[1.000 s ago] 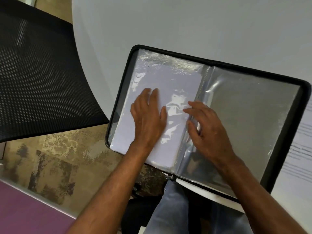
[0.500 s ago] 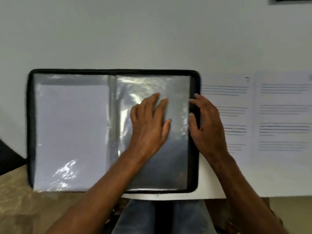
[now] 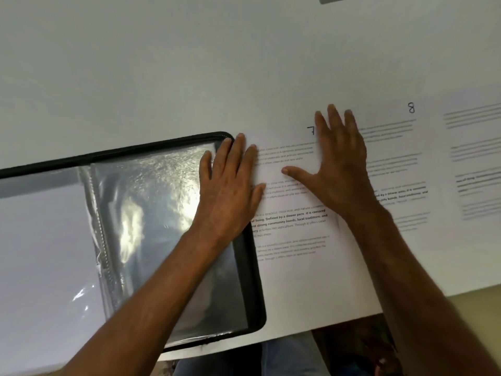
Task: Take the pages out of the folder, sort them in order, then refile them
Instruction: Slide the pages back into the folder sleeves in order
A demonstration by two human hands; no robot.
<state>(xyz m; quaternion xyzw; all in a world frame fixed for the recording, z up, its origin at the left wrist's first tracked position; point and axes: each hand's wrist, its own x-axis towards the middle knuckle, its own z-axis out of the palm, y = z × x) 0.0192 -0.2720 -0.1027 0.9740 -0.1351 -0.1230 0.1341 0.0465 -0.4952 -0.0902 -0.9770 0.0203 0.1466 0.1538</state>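
item: folder [image 3: 238, 289], black-edged, lying open at lower left of the frame on the white table [image 3: 162, 63]. right-hand sleeve [image 3: 162, 213] looks empty and glossy; the left-hand sleeve holds a white sheet [image 3: 40, 253], already filed.

item: page 7 [image 3: 292, 267], just right of the folder at centre frame, number handwritten at its top. page 8 [image 3: 401, 164] beside it, further right; another printed page [image 3: 474, 172] at the right edge, its number not visible.

change: half a second ago your left hand [image 3: 230, 191] lay flat on the empty sleeve and your right hand [image 3: 341, 169] sat at the folder's right rim. now both have moved right. your left hand rests flat, fingers straight, across the folder's rim and onto page 7's left edge. your right hand presses page 7 with fingers spread, thumb out. hands apart, neither gripping anything.

meaning: you appear to be in the refiling stage, with page 7 probably next for the empty sleeve.
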